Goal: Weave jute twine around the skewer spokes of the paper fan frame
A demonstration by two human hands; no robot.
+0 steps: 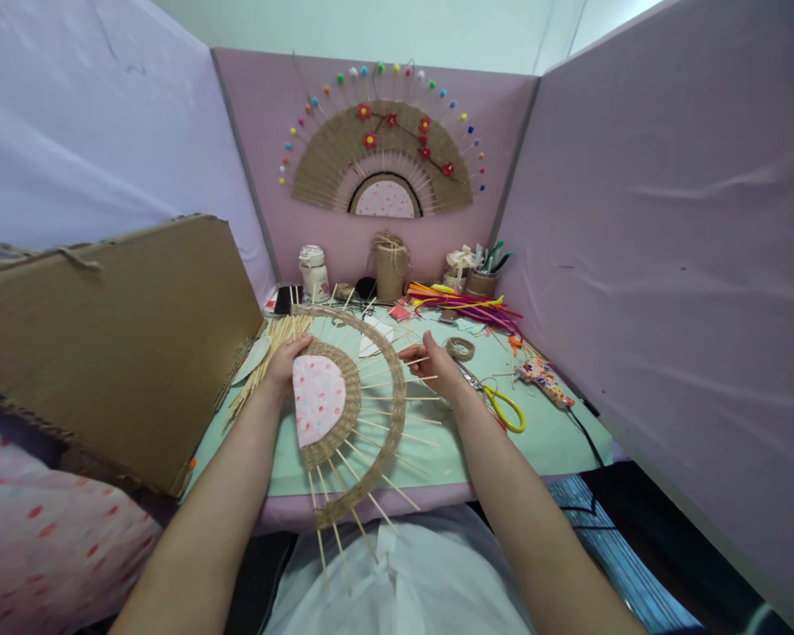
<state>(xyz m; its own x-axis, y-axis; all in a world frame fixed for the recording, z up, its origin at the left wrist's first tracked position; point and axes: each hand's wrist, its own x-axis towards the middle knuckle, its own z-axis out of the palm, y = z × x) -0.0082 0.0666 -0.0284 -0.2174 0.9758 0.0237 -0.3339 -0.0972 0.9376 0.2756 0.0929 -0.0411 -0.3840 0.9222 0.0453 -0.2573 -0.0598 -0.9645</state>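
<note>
A half-made fan [350, 401] of thin wooden sticks is held up over the table edge, turned so that its sticks radiate to the right and downward. Its half-round base has a pink dotted patch [318, 401] bordered by wound twine. Farther out, a twine band [397, 397] is woven across the sticks. My left hand [289, 362] grips the upper end of the base, its fingers partly hidden. By the stick tips at right is my right hand [437, 363], thumb raised and fingers apart; whether it touches a stick is unclear. Behind it lie yellow-handled scissors [506, 410] and a twine roll [460, 349].
A finished fan [384, 150] hangs on the back panel. A large cardboard sheet [119, 353] leans at left beside loose sticks [271, 353]. Colourful pipe cleaners [463, 304], a twine-wrapped jar [390, 272] and a white jar [313, 272] stand behind. A patterned glue gun [546, 381] with a cord lies right.
</note>
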